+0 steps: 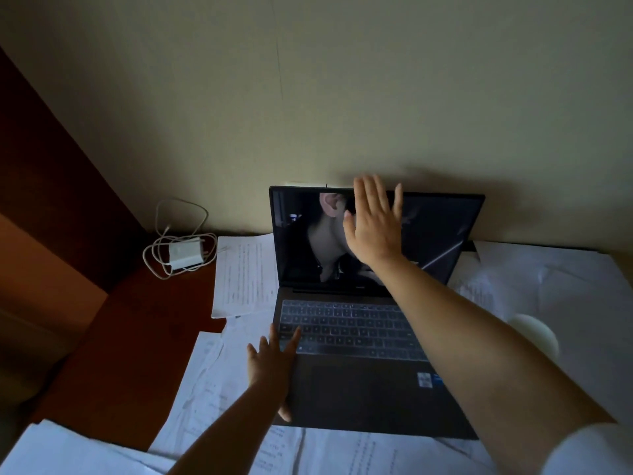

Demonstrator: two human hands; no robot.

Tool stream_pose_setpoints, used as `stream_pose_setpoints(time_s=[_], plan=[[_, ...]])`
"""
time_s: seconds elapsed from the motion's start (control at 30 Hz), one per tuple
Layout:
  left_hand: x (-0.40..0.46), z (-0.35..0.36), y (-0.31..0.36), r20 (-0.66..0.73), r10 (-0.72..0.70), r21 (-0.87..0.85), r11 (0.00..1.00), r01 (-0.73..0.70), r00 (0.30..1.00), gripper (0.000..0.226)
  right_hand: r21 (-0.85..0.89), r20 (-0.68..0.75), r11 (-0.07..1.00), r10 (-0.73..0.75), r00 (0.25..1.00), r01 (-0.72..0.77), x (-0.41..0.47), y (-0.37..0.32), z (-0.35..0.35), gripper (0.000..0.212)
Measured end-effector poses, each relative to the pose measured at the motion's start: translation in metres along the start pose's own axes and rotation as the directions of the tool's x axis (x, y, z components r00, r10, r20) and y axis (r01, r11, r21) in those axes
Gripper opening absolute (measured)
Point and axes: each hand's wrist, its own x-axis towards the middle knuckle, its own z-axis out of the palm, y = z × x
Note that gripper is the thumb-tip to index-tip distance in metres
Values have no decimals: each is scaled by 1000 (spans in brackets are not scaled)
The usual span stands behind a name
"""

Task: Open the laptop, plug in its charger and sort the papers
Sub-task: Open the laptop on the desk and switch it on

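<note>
Dim home study corner: wooden bench (113, 365) against plain wall (308, 97), laptop (370, 337), scattered papers (246, 275), charger (183, 257).

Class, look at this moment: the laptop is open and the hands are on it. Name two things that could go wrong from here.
1. The right hand presses flat on the laptop screen; it may smudge the screen or tip it too far back.
2. The laptop sits on loose papers, so it might slide or crease them while the left hand steadies its base.
</note>
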Motion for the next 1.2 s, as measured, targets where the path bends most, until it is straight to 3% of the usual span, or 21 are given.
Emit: stream_pose_setpoints(time_s=[0.17, 0.4, 0.57, 0.63, 0.73, 0.83, 0.97, 1.13, 1.2], plan=[[-1, 1, -2, -32, 10, -4, 1000, -10, 999, 113, -79, 181, 994, 88, 979, -74, 1, -7, 0, 80], [-1, 5, -5, -38, 11, -40, 999, -13, 999, 115, -80, 319, 992, 118, 940, -97, 24, -5, 1, 85], [-2, 0, -4, 34, 30, -33, 999, -29, 999, 133, 22, 162, 996, 84, 983, -89, -15, -10, -7, 74], [0, -4, -1, 91, 55, -94, 994, -47, 994, 140, 123, 210, 987, 73, 975, -101, -61, -17, -2, 68], [2, -8, 8, 87, 82, -169, 983, -66, 993, 138, 143, 439, 982, 47, 897, -122, -140, -21, 14, 65], [2, -6, 22, -13, 86, -110, 990, -87, 996, 127, 25, 670, 958, 197, 716, -287, -186, -11, 21, 67], [6, -3, 40, -113, 174, -125, 974, -187, 978, 109, -118, 709, 915, 350, 612, -386, -192, 18, 21, 69], [18, -3, 53, -190, 176, -146, 968, -205, 966, 91, -224, 639, 863, 481, 601, -453, -182, 57, 30, 76], [22, -4, 57, -228, 150, -164, 968, -189, 962, 85, -247, 632, 827, 532, 564, -504, -177, 70, 35, 78]])
